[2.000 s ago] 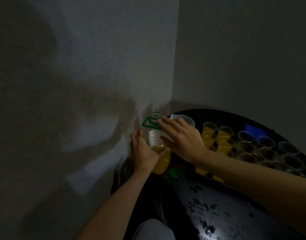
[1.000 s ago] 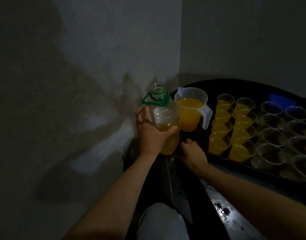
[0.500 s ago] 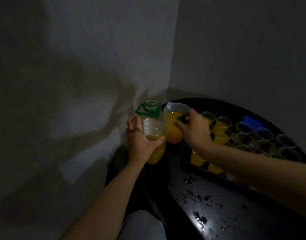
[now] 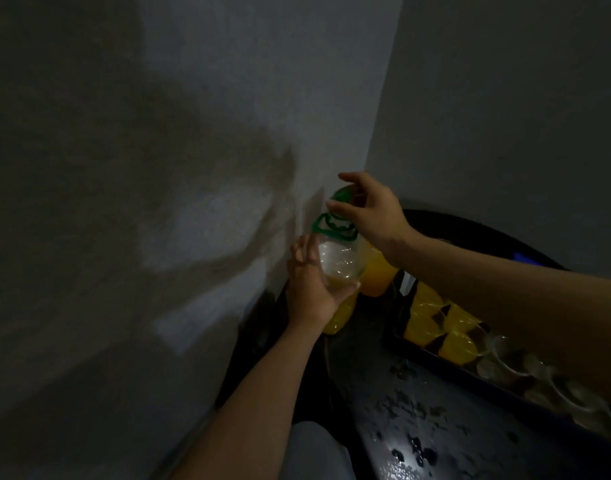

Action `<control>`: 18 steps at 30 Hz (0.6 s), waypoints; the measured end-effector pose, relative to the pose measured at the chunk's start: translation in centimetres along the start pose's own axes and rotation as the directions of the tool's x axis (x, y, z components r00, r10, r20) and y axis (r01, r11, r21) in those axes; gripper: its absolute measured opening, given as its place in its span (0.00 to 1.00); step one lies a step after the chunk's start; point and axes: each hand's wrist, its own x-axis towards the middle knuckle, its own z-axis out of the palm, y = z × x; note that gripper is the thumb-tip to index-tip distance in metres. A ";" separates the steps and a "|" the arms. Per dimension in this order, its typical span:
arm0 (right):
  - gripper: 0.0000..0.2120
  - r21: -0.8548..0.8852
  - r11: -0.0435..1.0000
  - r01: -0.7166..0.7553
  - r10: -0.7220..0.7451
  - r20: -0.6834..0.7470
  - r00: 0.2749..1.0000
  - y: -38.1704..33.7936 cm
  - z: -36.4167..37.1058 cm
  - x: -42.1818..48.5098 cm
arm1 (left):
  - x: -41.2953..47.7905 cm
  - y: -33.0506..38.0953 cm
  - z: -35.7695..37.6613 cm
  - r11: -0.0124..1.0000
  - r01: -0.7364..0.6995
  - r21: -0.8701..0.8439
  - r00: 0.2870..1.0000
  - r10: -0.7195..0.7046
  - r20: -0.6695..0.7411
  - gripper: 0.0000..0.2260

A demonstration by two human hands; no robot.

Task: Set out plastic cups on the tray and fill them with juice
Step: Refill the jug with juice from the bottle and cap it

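My left hand [image 4: 309, 289] grips the body of a clear juice bottle [image 4: 340, 268] with a green carry handle; orange juice fills its lower part. My right hand [image 4: 366, 209] pinches the green cap [image 4: 342, 195] on top of the bottle's neck. Behind the bottle stands a jug of orange juice [image 4: 378, 275], mostly hidden by my right forearm. A dark tray [image 4: 435, 362] to the right holds several plastic cups filled with juice [image 4: 425, 320] and several clear empty cups [image 4: 515, 365]; my right arm covers many of them.
The bottle is held in the corner where two grey walls [image 4: 228, 98] meet. The dark round table [image 4: 435, 427] has a glossy speckled top with a light glare near its front. A pale trouser knee [image 4: 314, 452] shows at the bottom.
My right hand picked the green cap up from the table beside the bottle and brought it onto the bottle's neck. My left hand has kept hold of the bottle throughout.
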 end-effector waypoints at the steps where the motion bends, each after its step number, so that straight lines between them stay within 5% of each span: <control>1: 0.26 -0.045 0.999 0.023 -0.022 0.025 0.999 0.3 0.0 -0.1 | 0.0 0.0 0.1 1.000 0.001 -0.003 1.000 -0.001 0.004 0.54; 5: 0.27 -0.189 0.978 0.087 -0.076 0.064 0.995 0.3 -1.0 -0.2 | 0.1 -0.1 0.2 1.000 -0.009 0.016 1.000 0.009 0.014 0.54; 9: 0.23 -0.404 0.894 0.193 -0.070 0.300 0.951 -1.3 -2.8 1.5 | -0.1 0.3 0.0 0.999 -0.008 0.048 1.000 0.008 -0.002 0.53; 14: 0.18 -0.344 0.927 0.151 0.067 0.547 0.834 -2.9 -4.4 3.1 | -0.3 0.4 -0.1 1.000 -0.017 0.025 1.000 0.018 -0.019 0.50; 18: 0.18 -0.590 0.694 0.414 -0.030 0.550 0.835 -3.4 -4.2 4.0 | -0.3 0.3 0.0 1.000 -0.025 0.007 0.999 0.025 -0.027 0.49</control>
